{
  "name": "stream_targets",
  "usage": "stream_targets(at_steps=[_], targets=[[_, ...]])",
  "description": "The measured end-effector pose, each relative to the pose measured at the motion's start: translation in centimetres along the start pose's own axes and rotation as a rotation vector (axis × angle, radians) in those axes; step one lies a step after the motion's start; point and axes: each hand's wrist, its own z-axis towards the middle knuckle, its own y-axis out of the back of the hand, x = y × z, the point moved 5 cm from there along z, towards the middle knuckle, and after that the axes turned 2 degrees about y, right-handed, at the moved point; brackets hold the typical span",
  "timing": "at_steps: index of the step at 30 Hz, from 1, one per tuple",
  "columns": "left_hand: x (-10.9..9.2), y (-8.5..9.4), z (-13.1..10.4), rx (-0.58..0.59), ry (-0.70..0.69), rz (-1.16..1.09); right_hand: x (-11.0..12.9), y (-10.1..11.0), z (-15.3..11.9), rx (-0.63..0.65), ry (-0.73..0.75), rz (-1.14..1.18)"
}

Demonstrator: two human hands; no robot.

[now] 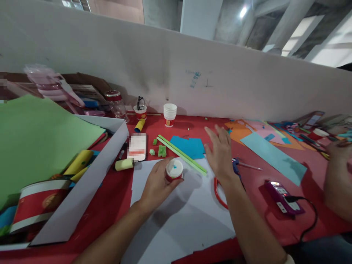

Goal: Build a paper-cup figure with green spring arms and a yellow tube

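My left hand (158, 179) is wrapped round a small red-and-white paper cup (174, 168), above a white sheet (176, 220). A tiny blue bit lies on the cup's round white face; I cannot tell whether that face is the base or the inside. My right hand (219, 152) is raised with fingers apart, holding nothing. Behind its wrist, partly hidden, are a blue tool with a clear stick (250, 165) and a red curved handle (219, 194). Green paper strips (181, 153) and blue paper (188, 146) lie between and beyond my hands.
At left stands a white box (90, 183) with green paper and a big paper cup. Stacked cups (169, 114), a cup with glasses (140, 110) and a jar (115, 104) line the back wall. A corded purple device (284, 200) and another person's arm (339, 179) are right.
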Motion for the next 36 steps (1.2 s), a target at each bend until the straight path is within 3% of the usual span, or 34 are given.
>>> stream_targets(at_steps=[4,10,16,18,20,23,26,29,36], targets=[[0.0,0.8,0.1,-0.12,0.007,0.002,-1.6,-1.8,-1.2,0.173,-0.142,-0.074],[1.2,-0.7,0.4,0.106,0.118,-0.039,-1.4,-5.6,-4.4,0.401,-0.037,-0.149],[1.3,-0.3,0.7,0.097,0.113,-0.3,-1.4,-6.0,-5.3,0.519,-0.004,-0.236],[1.3,1.0,1.2,-0.004,0.034,-0.357,-1.3,-5.9,-5.4,0.54,0.001,-0.265],[1.8,2.8,1.8,-0.196,0.006,-0.442,-1.1,-5.8,-5.4,0.554,0.005,-0.29],[3.5,5.2,2.4,-0.518,0.143,-0.559,-0.9,-5.6,-5.2,0.562,0.011,-0.317],[4.6,6.8,2.4,-0.724,0.255,-0.574,-0.8,-5.4,-5.0,0.534,0.006,-0.325],[4.8,8.1,2.3,-0.813,0.239,-0.523,-0.8,-5.2,-4.9,0.485,-0.003,-0.301],[5.8,9.8,2.4,-0.844,0.246,-0.412,-0.9,-5.1,-5.1,0.415,-0.032,-0.243]])
